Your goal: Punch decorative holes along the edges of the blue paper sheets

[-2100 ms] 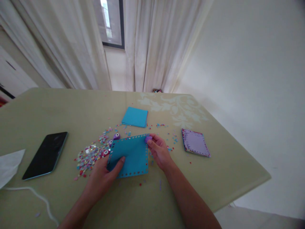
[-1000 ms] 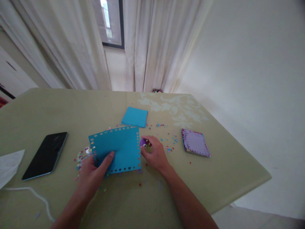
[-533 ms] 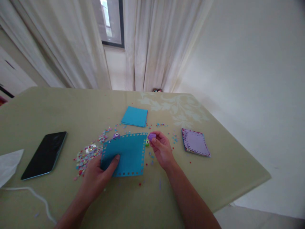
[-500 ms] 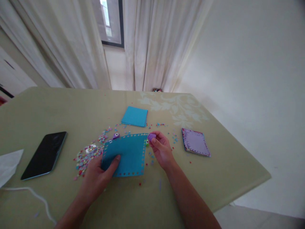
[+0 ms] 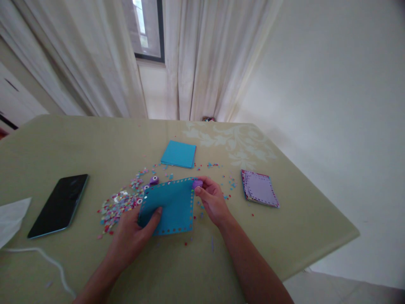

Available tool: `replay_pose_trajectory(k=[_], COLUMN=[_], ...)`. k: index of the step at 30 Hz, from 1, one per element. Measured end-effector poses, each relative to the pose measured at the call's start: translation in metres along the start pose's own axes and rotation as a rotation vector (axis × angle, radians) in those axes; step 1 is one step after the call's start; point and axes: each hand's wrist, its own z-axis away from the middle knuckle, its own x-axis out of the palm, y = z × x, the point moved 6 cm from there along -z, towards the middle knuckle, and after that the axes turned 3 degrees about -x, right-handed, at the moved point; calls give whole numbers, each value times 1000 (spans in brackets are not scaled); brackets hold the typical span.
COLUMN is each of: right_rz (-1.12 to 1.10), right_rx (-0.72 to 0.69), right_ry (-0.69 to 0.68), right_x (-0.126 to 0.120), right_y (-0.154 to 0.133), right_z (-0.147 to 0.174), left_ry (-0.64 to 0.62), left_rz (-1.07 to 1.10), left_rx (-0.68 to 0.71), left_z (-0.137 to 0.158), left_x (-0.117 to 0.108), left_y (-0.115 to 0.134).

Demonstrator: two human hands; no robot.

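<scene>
A square sheet of blue paper (image 5: 174, 202) with small holes punched along its edges is pinched at its lower left by my left hand (image 5: 136, 230), thumb on top. My right hand (image 5: 213, 200) grips a small purple craft punch (image 5: 196, 184) at the sheet's upper right corner. Whether the paper sits inside the punch's slot I cannot tell. More small purple punches (image 5: 154, 180) stand just behind the sheet's left edge, partly hidden by it. A heap of colourful punched-out paper bits (image 5: 115, 207) lies left of the sheet.
A stack of plain blue squares (image 5: 179, 154) lies behind the sheet. To the right is a pile of hole-edged purple sheets (image 5: 262, 189). On the left are a dark tablet (image 5: 60, 206), white paper (image 5: 12, 217) and a white cable (image 5: 53, 261). Paper bits are scattered around.
The blue sheet and my left hand have shifted slightly to the right. My right hand has moved the purple punch a little left, over the sheet's corner. More purple punches show behind the sheet.
</scene>
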Motion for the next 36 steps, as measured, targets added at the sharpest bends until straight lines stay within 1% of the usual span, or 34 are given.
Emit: replay_pose_trajectory(k=[8, 17, 21, 27, 30, 33, 36], right_rz=[63, -25, -47, -88, -98, -69, -62], right_rx=[23, 65, 71, 74, 80, 57, 29], right_ry=[-38, -12, -15, -5, -15, -15, -20], right_x=[-3, -3, -2, -3, -4, -5, -5], right_y=[-1, 2, 2, 4, 4, 2, 0], right_z=[-2, -1, -1, -1, -2, -2, -3], left_ry=[-28, -50, -23, -39, -13, 8, -12], left_rz=[9, 0, 18, 31, 43, 46, 34], left_rx=[-6, 38, 18, -23, -52, -61, -60], left_z=[-1, -2, -1, 1, 1, 0, -1], left_x=[0, 3, 2, 2, 1, 1, 3], left_y=[0, 4, 3, -2, -7, -11, -11])
